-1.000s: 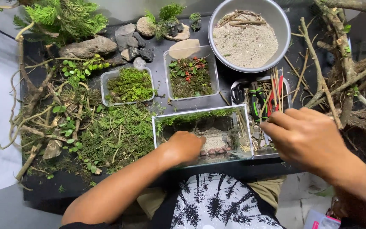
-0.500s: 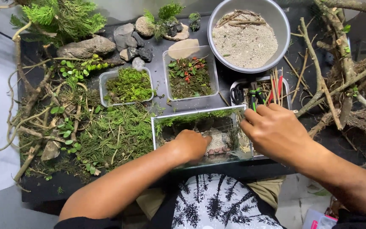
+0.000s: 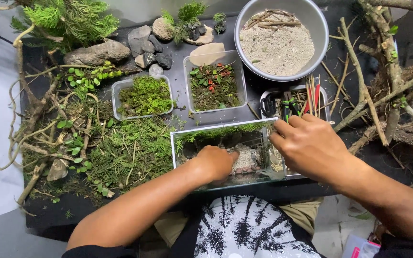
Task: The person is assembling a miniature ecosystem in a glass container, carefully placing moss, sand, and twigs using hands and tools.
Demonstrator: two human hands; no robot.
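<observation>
Clear glass, the rectangular tank (image 3: 225, 153) stands at the near table edge. My left hand (image 3: 214, 162) is inside it, fingers curled down on the pale rough stone (image 3: 245, 160). My right hand (image 3: 309, 145) rests on the tank's right wall; its grip I cannot tell.

The left hand (image 3: 214, 161) is curled loosely, palm down, forearm reaching forward. The right hand (image 3: 307, 143) lies flat beside it, fingers pointing left.

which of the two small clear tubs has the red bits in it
The taller right tub, beside the sand bowl; the left tub holds only green moss.
</observation>
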